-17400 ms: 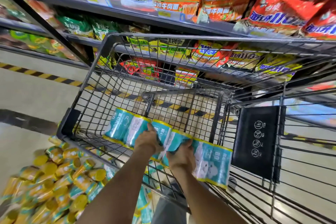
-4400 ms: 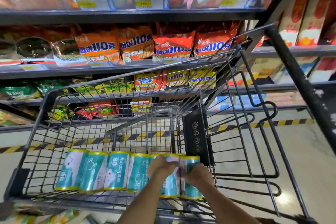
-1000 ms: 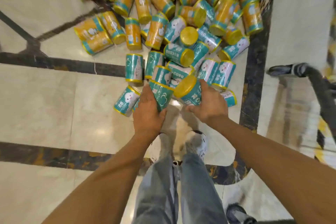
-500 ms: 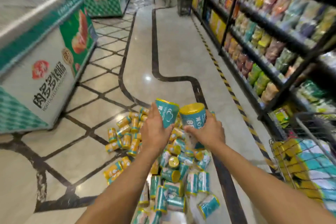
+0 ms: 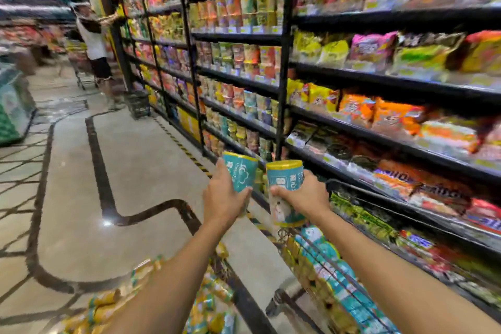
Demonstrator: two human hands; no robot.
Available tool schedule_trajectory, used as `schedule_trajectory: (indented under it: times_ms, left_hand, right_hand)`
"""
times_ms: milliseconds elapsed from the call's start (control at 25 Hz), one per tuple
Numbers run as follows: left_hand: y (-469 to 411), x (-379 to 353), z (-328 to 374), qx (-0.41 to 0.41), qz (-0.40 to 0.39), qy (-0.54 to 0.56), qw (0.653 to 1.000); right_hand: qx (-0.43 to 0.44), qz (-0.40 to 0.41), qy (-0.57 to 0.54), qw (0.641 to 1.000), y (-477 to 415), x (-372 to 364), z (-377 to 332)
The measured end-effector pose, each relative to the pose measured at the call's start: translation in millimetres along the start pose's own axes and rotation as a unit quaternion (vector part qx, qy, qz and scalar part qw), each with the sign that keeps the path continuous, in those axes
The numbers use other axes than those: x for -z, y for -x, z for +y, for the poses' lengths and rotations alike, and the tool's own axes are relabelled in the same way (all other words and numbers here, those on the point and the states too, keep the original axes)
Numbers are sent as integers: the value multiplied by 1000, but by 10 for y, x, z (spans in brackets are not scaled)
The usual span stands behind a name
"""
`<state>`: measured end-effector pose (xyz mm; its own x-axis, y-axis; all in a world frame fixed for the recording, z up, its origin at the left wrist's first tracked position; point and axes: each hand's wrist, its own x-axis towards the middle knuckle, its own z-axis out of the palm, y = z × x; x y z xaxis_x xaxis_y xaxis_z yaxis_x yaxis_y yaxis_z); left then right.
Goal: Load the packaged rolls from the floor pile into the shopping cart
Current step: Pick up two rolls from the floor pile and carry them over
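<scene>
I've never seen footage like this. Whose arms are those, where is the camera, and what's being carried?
There is no machine here: a person wears one wide-angle camera on the head, so you look along their own arms. The left hand grips one teal-and-yellow packaged roll, and the right hand grips a second roll, both held up in a shop aisle. Low on the right is the wire shopping cart, with more rolls already inside. At the bottom edge, blurred, lies the floor pile they come from. Stocked shelves run along the right.
</scene>
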<state>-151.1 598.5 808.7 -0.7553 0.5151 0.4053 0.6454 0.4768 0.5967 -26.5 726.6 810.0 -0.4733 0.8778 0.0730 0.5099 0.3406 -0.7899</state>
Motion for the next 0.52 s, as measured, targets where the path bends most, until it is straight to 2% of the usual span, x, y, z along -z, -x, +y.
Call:
schedule_trajectory:
  times_ms: [160, 280, 520]
  left_hand:
    - [-122, -720, 747, -60, -56, 59, 995]
    - [-41, -1236, 1129, -79, -98, 61, 990]
    - [423, -2206, 1576, -99, -255, 56, 960]
  right_hand:
    - [-67, 58, 1, 996, -295, 697, 672]
    - [-125, 88, 10, 988, -340, 998, 1143]
    - [-266, 100, -19, 959, -226, 1185, 2117]
